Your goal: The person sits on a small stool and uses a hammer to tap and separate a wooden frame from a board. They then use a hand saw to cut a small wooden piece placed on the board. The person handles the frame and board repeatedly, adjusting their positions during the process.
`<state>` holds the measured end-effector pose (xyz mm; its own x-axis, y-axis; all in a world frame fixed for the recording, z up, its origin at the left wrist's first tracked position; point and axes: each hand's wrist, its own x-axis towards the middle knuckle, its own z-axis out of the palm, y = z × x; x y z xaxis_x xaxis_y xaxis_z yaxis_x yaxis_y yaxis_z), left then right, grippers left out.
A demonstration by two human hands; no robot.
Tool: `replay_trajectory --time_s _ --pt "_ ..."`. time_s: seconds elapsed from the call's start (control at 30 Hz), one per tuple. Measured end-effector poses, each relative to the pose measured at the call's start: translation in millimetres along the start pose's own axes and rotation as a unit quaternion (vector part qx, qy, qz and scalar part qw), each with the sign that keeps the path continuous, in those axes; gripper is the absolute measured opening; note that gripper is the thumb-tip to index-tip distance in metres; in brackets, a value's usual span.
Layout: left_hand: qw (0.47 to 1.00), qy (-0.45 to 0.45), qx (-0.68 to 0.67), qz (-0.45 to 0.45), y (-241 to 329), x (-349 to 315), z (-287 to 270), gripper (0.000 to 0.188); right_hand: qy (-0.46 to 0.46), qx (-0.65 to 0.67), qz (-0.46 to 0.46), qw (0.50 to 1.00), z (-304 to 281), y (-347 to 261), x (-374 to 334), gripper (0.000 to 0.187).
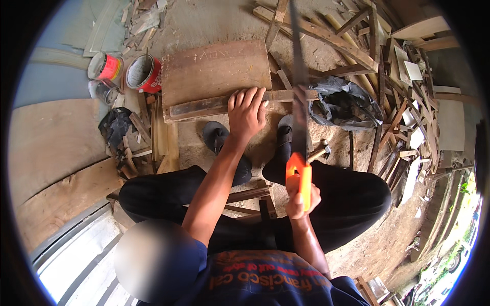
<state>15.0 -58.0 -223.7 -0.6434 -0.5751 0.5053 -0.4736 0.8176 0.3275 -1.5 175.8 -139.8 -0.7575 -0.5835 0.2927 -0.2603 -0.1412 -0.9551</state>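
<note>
My left hand [246,115] is closed over a long, dark-stained wooden strip [201,106], pressing it down on a wide plywood board [214,69]. The strip's right end sticks out past the board's edge. In my right hand [302,200] is a handsaw [305,178], gripped by its orange handle. Its long dark blade points away from me and crosses the strip's overhanging end. The blade is blurred, and I cannot tell whether its teeth touch the wood.
Near my right foot lies a hammer [321,152]. A black plastic bag [347,104] sits right of the board, with piled scrap wood [403,112] beyond. Red paint buckets [145,73] stand at the left. My sandalled feet are just below the board.
</note>
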Motion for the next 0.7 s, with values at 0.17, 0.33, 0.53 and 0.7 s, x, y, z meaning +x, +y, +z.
replay_trajectory --time_s 0.17,0.33,0.53,0.7 --pt "0.996 -0.048 -0.071 -0.018 -11 21 -14 0.030 0.052 0.029 0.048 0.997 -7 -17 -4 0.055" --pt "0.999 -0.039 -0.028 -0.008 -28 32 -23 0.018 0.073 0.069 0.095 0.990 0 -39 -24 0.054" --pt "0.996 0.011 -0.079 -0.027 -40 48 -12 0.018 0.045 0.026 0.059 0.997 5 -37 -34 0.052" --pt "0.997 0.001 -0.071 0.028 -47 45 -13 0.022 -0.002 -0.006 0.059 0.998 -6 -28 -46 0.038"
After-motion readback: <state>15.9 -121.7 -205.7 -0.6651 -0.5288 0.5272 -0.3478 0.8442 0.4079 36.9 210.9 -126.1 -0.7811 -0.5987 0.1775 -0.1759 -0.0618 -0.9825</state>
